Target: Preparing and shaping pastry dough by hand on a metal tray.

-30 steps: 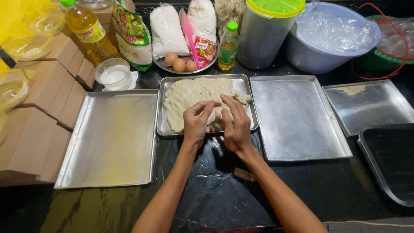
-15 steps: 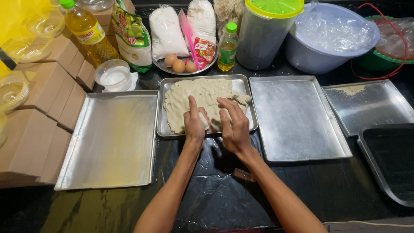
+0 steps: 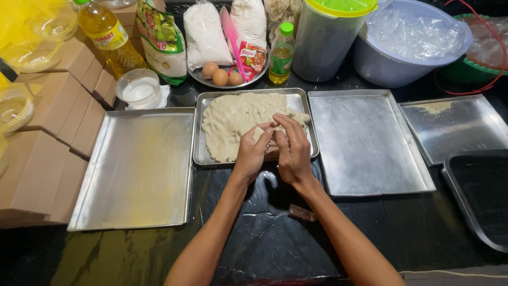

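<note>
Two hands over black glossy plastic-covered table (image 3: 264,233) | left hand (image 3: 253,151) and right hand (image 3: 292,150) pinch a lump off pale soft flattened dough (image 3: 233,124) in small rectangular steel tray (image 3: 200,153) | large empty matte steel trays (image 3: 137,169) flank it.

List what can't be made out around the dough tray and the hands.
Head view only:
- Dough: near edge hidden under left hand and right hand.
- Grip: fingers overlap, so whether either hand pinches dough is unclear.
- Black tray: cut off by the right edge.
- Small brown object: too small to identify.
</note>
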